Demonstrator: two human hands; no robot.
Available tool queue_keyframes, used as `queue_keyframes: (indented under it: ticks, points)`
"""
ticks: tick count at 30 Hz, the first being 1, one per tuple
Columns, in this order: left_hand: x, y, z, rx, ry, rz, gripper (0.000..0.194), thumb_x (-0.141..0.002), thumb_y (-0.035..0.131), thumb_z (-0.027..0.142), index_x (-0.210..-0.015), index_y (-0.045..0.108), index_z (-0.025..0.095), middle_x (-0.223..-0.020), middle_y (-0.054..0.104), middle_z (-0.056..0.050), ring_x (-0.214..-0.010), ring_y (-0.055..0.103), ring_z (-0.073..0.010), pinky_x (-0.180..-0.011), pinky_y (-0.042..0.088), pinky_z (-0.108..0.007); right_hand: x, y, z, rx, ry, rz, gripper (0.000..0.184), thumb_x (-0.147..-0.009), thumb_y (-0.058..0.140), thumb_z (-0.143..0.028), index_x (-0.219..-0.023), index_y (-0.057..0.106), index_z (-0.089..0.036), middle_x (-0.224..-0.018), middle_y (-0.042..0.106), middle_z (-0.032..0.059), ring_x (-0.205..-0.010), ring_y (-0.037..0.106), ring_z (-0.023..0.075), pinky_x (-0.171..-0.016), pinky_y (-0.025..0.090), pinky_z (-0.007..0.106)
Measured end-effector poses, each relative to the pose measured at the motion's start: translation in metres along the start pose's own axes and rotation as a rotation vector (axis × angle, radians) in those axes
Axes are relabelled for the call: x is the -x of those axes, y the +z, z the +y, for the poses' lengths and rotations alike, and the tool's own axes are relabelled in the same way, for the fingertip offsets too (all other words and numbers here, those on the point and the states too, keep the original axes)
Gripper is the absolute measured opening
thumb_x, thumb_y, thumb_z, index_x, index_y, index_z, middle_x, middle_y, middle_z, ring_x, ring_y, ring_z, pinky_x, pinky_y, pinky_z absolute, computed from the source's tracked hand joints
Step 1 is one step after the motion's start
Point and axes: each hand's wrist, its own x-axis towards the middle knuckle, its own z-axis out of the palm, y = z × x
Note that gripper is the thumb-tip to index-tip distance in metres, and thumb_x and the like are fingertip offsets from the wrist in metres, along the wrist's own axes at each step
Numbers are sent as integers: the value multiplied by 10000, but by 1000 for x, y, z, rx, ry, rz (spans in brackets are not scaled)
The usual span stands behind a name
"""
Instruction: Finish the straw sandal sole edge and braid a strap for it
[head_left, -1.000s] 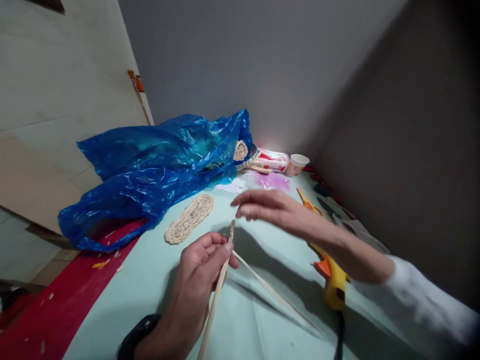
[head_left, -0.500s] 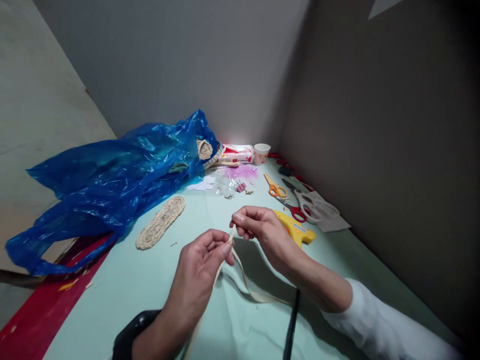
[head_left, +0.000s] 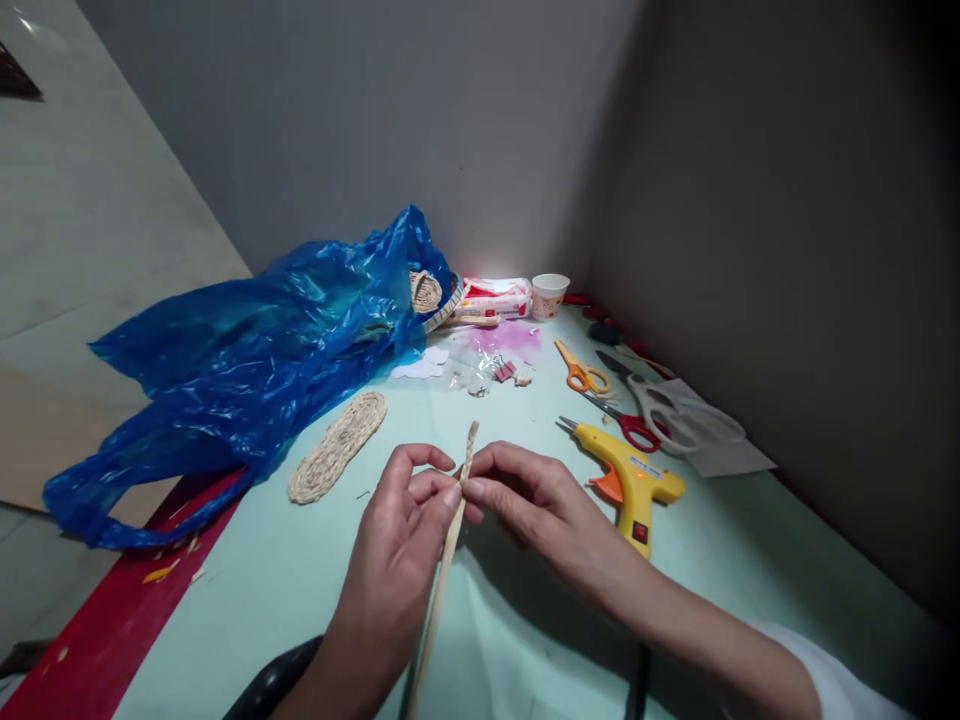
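Note:
A pale flat fibre strip (head_left: 444,570) runs up from the bottom of the view into my fingers, and its twisted upper end (head_left: 471,445) sticks out above them. My left hand (head_left: 409,540) pinches the strip between thumb and forefinger. Right beside it, the thumb and fingers of my right hand (head_left: 536,500) close on the same spot at the base of the twist. To the left, an oval braided fibre sole (head_left: 337,447) lies flat on the table. A yellow glue gun (head_left: 634,482) with an orange trigger lies just beyond my right hand.
A blue plastic bag (head_left: 262,340) spreads over the left, with coiled braid (head_left: 426,292) at its mouth. A paper cup (head_left: 550,297) and a red-white packet (head_left: 496,298) stand at the back. Orange scissors (head_left: 581,370), red-handled scissors (head_left: 637,430) and white-handled scissors (head_left: 667,412) lie right.
My right hand has come down beside my left, and both now pinch the strip together. More twisted end shows above the fingers. The view has shifted, uncovering the glue gun.

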Motion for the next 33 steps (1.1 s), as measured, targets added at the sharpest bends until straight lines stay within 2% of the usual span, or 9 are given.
queue_keyframes:
  ticks: [5, 9, 16, 20, 23, 26, 28, 31, 33]
  points:
    - [4, -2, 1, -331, 126, 11, 122, -911, 536, 315, -1012, 519, 248, -821, 704, -5, -692, 636, -172, -639, 431, -261, -1, 1, -1, 74, -53, 86, 202, -954, 560, -291, -798, 619, -176, -789, 617, -8, -741, 545, 122, -696, 396, 239]
    - [3, -8, 2, -690, 391, 69, 106, -912, 545, 246, -864, 639, 233, -788, 700, -6, -689, 636, -173, -664, 418, -258, 0, 4, 1, 35, 8, 109, 215, -962, 536, -339, -836, 619, -187, -728, 604, -22, -669, 519, 114, -616, 389, 228]
    - [2, -11, -9, -946, 847, 148, 168, -910, 540, 106, -788, 624, 185, -682, 643, 11, -589, 603, -123, -615, 418, -234, -1, 5, 2, 34, 8, 198, 223, -938, 547, -317, -774, 618, -183, -726, 646, -17, -630, 502, 107, -584, 359, 233]
    - [2, -7, -22, -1028, 981, 119, 135, -901, 539, 76, -831, 628, 149, -656, 633, -7, -555, 612, -137, -588, 440, -260, -3, 5, 3, -78, 44, 217, 246, -926, 574, -360, -783, 625, -167, -653, 566, -31, -577, 419, 88, -537, 312, 227]
    - [2, -4, -30, -1118, 1004, 92, 149, -887, 524, 60, -830, 645, 126, -623, 625, -27, -532, 627, -171, -563, 457, -296, -4, 7, 3, -254, 107, 167, 258, -896, 615, -364, -755, 597, -149, -565, 462, -53, -526, 357, 72, -498, 266, 216]
    - [5, -2, -32, -1194, 989, 30, 171, -894, 512, 74, -908, 679, 109, -633, 648, -40, -526, 636, -197, -551, 463, -325, -6, 7, 5, -410, 157, 172, 235, -870, 638, -328, -742, 567, -145, -597, 527, -35, -518, 352, 63, -493, 260, 206]
    - [7, -4, -27, -1115, 984, -6, 163, -905, 533, 106, -960, 686, 123, -674, 678, -38, -571, 650, -192, -576, 470, -316, -8, 6, 6, -450, 156, 187, 216, -870, 635, -317, -755, 562, -150, -666, 582, -16, -523, 355, 61, -491, 259, 203]
    - [7, -10, -12, -857, 872, 105, 119, -912, 566, 152, -877, 678, 170, -753, 702, -21, -675, 651, -150, -669, 476, -265, -8, 3, 5, -371, 145, 176, 216, -877, 633, -318, -754, 575, -150, -647, 550, -28, -495, 299, 53, -462, 203, 209]
    - [2, -15, -3, -696, 657, 225, 110, -912, 586, 220, -898, 691, 189, -839, 714, -21, -764, 655, -148, -728, 475, -251, -6, 2, 2, -326, 149, 130, 222, -886, 625, -311, -744, 581, -145, -613, 511, -40, -483, 273, 51, -454, 179, 217]
